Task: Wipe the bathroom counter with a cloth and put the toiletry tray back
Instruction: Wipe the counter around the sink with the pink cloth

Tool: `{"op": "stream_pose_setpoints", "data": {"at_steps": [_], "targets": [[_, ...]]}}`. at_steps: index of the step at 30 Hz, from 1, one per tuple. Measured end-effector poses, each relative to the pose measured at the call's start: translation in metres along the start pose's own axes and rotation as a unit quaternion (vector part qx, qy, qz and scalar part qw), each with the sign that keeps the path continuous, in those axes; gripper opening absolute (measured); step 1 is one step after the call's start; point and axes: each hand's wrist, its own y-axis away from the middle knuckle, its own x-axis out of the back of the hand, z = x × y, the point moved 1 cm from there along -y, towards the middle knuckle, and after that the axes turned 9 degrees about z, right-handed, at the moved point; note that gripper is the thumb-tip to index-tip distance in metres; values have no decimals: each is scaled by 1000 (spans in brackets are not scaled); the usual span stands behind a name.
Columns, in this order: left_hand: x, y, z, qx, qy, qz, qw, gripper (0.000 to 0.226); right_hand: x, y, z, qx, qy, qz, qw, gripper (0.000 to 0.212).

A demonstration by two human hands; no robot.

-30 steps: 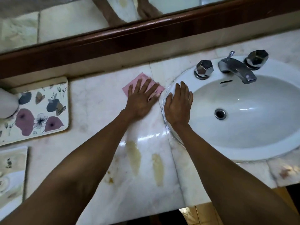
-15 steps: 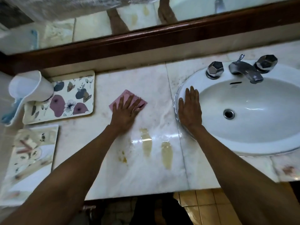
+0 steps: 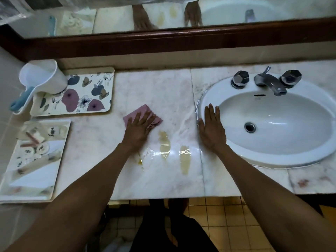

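A left hand [image 3: 137,130] presses a pink cloth [image 3: 142,114] flat, fingers spread, at centre frame on the marble desk [image 3: 163,88]. The right hand [image 3: 211,131] rests open-fingered on the sink rim [image 3: 201,100]; the toiletry tray [image 3: 32,160] sits at lower left.

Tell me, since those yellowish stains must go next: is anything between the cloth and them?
Nothing visible. The pink cloth lies flat under the left hand, and only bare marble counter separates it from the yellowish stains just toward the sink side and the front edge.
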Motion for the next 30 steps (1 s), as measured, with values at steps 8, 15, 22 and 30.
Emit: {"op": "stream_pose_setpoints", "data": {"at_steps": [8,15,22,30], "targets": [[8,30,-10,21,103,-6,994,62,-1,6,6,21,15,2,1000,59],[-25,169,15,17,6,25,1000,53,-6,8,-1,34,85,24,996,57],[-7,96,-24,92,-33,41,994,62,-9,10,-2,25,76,24,997,56],[-26,163,7,-37,-48,21,998,52,-6,11,-7,12,74,20,997,57]]}}
